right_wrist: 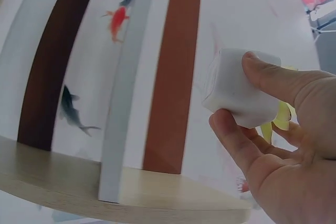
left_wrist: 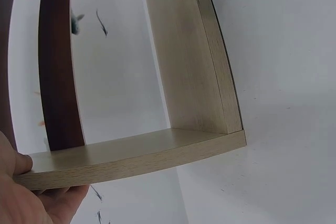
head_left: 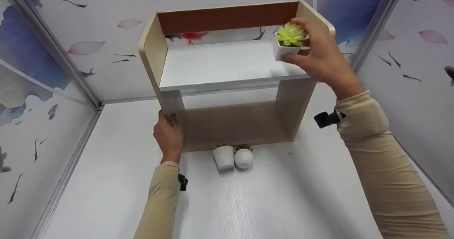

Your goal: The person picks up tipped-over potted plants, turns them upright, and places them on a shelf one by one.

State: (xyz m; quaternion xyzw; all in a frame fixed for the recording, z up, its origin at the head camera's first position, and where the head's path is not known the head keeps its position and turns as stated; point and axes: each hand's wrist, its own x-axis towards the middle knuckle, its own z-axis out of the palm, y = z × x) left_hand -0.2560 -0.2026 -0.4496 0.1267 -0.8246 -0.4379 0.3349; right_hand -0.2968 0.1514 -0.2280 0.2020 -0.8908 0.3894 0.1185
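My right hand point(head_left: 321, 54) pinches a small white square pot point(right_wrist: 236, 85) between thumb and fingers. A yellow-green artificial succulent point(head_left: 290, 35) sits in it. The pot is over the right end of the white shelf board point(head_left: 216, 61), and the right wrist view shows a gap between pot and board. With my left hand point(head_left: 168, 136) I grip the light-wood left side panel point(left_wrist: 121, 153) of the small shelf unit, thumb on its inner face and fingers outside. Part of the left hand is cut off in the left wrist view.
Two white potted plants, a tapered pot point(head_left: 224, 159) and a rounded pot point(head_left: 244, 159), stand side by side at the unit's front edge on the white table point(head_left: 269, 196). A red-brown back rail point(head_left: 230, 18) spans the unit's top. Printed wall panels point(head_left: 117, 72) enclose the table.
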